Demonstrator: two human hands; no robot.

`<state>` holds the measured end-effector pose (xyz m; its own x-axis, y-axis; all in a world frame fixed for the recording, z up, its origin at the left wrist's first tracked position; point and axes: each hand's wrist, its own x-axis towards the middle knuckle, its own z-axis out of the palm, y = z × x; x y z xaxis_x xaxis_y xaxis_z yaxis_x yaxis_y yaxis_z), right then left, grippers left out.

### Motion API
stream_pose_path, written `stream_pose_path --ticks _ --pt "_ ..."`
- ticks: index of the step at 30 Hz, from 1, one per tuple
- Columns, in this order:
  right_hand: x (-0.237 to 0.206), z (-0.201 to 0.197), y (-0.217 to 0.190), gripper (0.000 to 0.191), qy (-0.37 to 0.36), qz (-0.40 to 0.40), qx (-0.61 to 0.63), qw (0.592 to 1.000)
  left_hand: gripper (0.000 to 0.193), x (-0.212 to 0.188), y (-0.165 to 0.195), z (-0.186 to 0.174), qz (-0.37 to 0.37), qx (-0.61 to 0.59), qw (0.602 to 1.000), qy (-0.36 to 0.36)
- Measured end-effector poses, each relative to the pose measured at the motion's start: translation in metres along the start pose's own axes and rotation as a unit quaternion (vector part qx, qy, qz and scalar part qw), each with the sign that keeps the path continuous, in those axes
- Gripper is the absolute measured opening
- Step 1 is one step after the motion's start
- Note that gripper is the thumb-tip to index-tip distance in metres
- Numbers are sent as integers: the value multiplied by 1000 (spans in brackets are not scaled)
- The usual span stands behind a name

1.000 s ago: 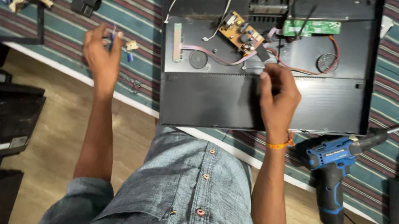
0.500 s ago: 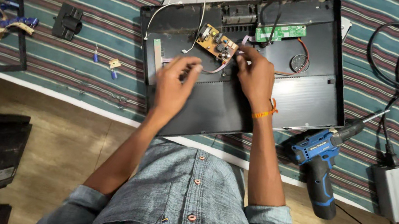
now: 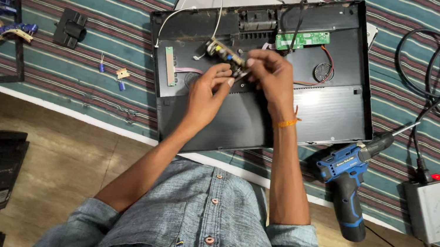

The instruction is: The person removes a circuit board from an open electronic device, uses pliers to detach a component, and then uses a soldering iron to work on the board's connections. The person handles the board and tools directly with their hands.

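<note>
Your right hand (image 3: 270,77) pinches one end of the small tan circuit board (image 3: 224,53) while your left hand (image 3: 205,94) closes its fingertips on the board's near edge, so both hands grip it just above the open black chassis (image 3: 318,107), toward its far middle. A green circuit board (image 3: 302,39) sits near the chassis's far right corner. On the striped mat (image 3: 61,76), the blue cordless drill (image 3: 349,178) lies off the chassis's near right corner, and the grey power box (image 3: 435,208) lies farther right.

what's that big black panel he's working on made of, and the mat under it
The large black flat back panel looks like painted sheet metal or hard plastic: smooth, with a soft sheen; which one is unclear. The striped teal and maroon mat looks like woven cloth: matte, with thread-like stripes and slight ripples.
</note>
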<state>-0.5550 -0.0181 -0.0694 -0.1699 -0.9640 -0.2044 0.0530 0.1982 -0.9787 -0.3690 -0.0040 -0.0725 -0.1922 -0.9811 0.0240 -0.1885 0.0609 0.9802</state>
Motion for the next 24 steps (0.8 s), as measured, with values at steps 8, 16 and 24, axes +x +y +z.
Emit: stream_pose_path --ticks 8,16,24 --pt "-26 12 5 19 -38 -101 -55 993 37 1 -5 -1 -113 -187 976 6" --pt "-31 5 12 22 32 -111 -42 992 25 0 -3 -7 -48 -70 996 38" --pt "-21 24 -5 48 47 -93 -214 971 22 32 0 -56 64 114 981 145"
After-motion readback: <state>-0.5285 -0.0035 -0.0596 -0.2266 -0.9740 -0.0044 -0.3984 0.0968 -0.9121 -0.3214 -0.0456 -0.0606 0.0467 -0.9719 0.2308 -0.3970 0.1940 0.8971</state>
